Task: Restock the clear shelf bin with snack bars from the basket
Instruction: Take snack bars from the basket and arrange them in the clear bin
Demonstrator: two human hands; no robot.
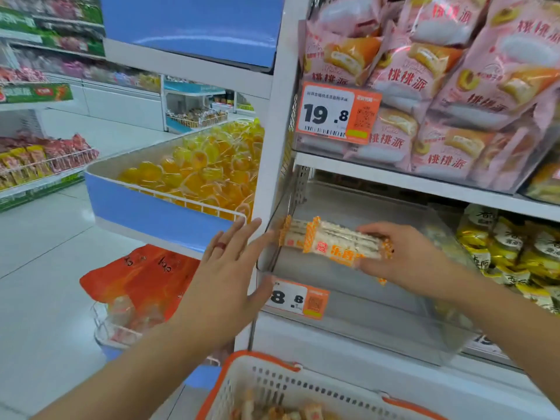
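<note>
Right hand (406,256) gripping snack bars (333,241), fingers curled round pack, over clear shelf bin (357,316) (basket (291,386) below). Left hand (227,277) touching bin's corner, fingers spreading straight.

R hand (403,253) grips snack bars (330,242) w/ orange-white wrappers – held over the clear shelf bin (348,310). L hand (225,277) flat, fingers straight, touching bin's left front corner, red ring on one finger. White basket (303,386) w/ orange rim at bottom – more bars inside.
</note>
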